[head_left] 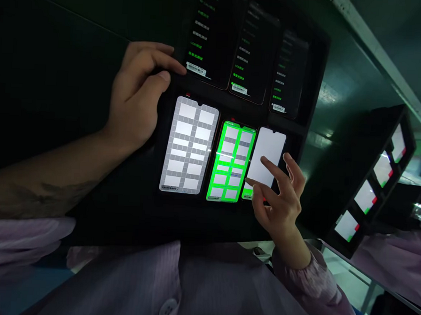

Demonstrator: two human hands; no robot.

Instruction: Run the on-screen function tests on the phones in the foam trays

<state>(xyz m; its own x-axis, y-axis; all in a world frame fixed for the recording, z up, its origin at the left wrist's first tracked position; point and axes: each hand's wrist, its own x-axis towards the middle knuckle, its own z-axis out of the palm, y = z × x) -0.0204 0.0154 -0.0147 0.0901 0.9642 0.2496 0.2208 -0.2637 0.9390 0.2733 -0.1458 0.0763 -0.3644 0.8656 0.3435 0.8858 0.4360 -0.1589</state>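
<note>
Dim green surface [335, 100] carries a black compartmented tray [322, 78]. Loosely curled, the left hand [138, 97] is near its left edge; the right hand [282, 203], fingers spread, could drift and mis-tap the close-set green-and-white-screened phone [232, 161]. Under it, by the tray's near right corner, the slim grey-screened phone [271, 149] glows blank, green at its lower end.

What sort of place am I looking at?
Probably an electronics factory or phone workshop. Six phones lie in two rows in a dark tray; the upper three show lists of green and white text, and more lit screens sit in a second dark tray at right.
</note>
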